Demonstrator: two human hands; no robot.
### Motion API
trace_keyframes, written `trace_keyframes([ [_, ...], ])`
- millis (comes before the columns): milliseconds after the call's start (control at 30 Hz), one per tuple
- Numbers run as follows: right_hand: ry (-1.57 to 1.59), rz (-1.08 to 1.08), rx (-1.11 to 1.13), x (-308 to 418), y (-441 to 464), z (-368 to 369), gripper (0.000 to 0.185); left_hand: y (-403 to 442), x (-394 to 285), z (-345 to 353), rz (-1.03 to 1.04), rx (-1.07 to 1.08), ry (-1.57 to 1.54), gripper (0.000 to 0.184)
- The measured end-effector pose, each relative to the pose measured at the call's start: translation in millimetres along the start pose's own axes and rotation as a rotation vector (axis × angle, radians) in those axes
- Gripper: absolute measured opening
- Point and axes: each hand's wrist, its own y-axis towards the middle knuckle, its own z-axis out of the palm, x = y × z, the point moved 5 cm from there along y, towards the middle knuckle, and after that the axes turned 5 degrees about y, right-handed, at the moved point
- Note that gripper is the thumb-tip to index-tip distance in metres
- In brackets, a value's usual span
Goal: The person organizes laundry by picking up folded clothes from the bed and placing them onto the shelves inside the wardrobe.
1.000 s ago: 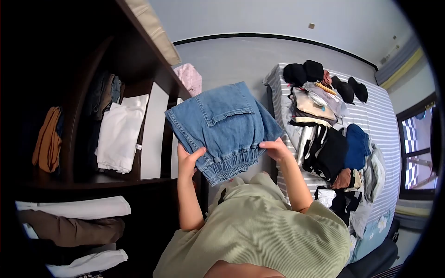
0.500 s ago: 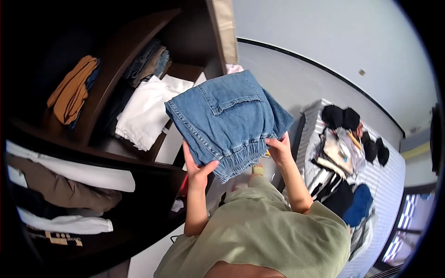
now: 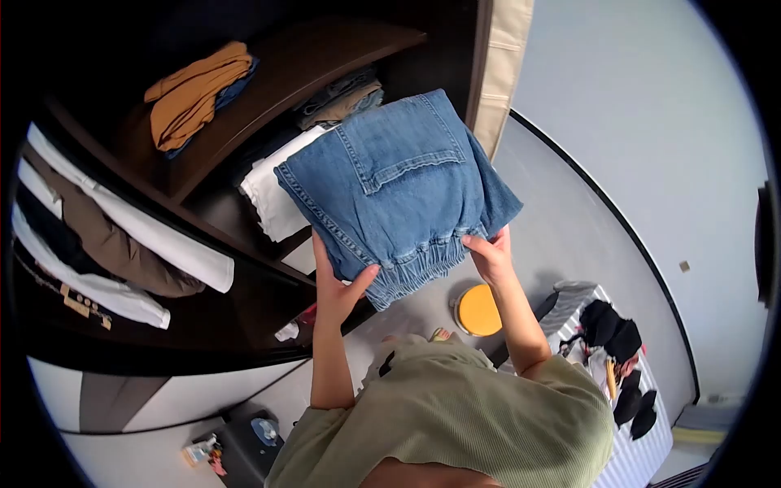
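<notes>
Folded blue jeans (image 3: pixel 407 179) with a gathered elastic waistband are held up in front of my body, the waistband nearest me. My left hand (image 3: pixel 338 285) grips their lower left corner, thumb on top and fingers underneath. At the right end of the waistband, my right hand (image 3: pixel 490 250) holds them the same way. Behind the jeans, a white folded garment (image 3: pixel 277 191) lies on a wardrobe shelf, partly covered from view. Beyond it is a stack of folded trousers (image 3: pixel 346 102).
Orange-brown folded clothing (image 3: pixel 195 93) lies on the upper wardrobe shelf (image 3: pixel 301 69). White and brown garments (image 3: pixel 122 236) hang at the left. A yellow round stool (image 3: pixel 478 311) stands on the floor. Black items (image 3: pixel 610 329) lie on the striped bed (image 3: pixel 643 455) at the lower right.
The view has turned toward the wardrobe, so the bed has slid to the lower right and the shelves sit more centrally. The yellow stool has come into view. Both hands still hold the jeans.
</notes>
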Motion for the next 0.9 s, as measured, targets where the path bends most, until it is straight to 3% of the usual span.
trace_keyframes([
  [333, -0.013, -0.002, 0.148, -19, 70, 55, 0.065, 42, -33, -48, 0.050, -0.243, 0.187, 0.084],
  [400, -0.013, -0.043, 0.171, -16, 85, 78, 0.056, 55, -36, -63, 0.116, -0.247, 0.176, 0.083],
  [600, -0.020, -0.133, 0.256, -5, 132, 143, 0.063, 108, -60, -110, 0.289, -0.341, 0.245, 0.074],
  [767, -0.038, -0.203, 0.381, -2, 178, 203, 0.061, 162, -78, -148, 0.294, -0.264, 0.182, 0.073],
  [900, -0.074, -0.126, 0.422, 0, 216, 238, 0.057, 194, -82, -169, 0.314, -0.273, 0.121, 0.072],
])
